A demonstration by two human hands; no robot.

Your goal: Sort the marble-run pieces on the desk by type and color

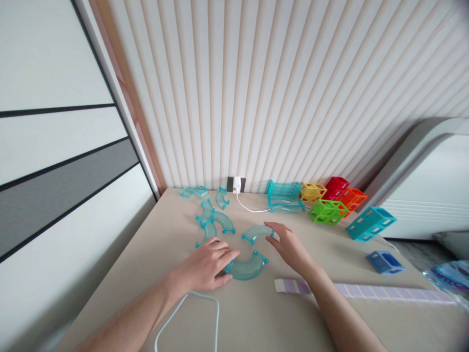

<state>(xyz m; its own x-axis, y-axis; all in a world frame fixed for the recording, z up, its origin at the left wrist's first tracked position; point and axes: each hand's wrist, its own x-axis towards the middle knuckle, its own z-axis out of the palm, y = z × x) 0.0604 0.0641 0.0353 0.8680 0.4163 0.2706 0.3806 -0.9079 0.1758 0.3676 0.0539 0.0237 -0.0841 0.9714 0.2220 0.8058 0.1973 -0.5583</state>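
My left hand rests on the beige table, its fingers pinching the left end of a clear teal curved track piece. My right hand hovers flat with fingers stretched out, its fingertips touching another curved teal track piece. More curved teal pieces lie joined in a wavy line just beyond my left hand.
Straight teal tubes lie by the ribbed wall. Yellow, red, orange, green, teal and blue cube frames stand at right. A white cable loops near me, and a purple strip lies at right.
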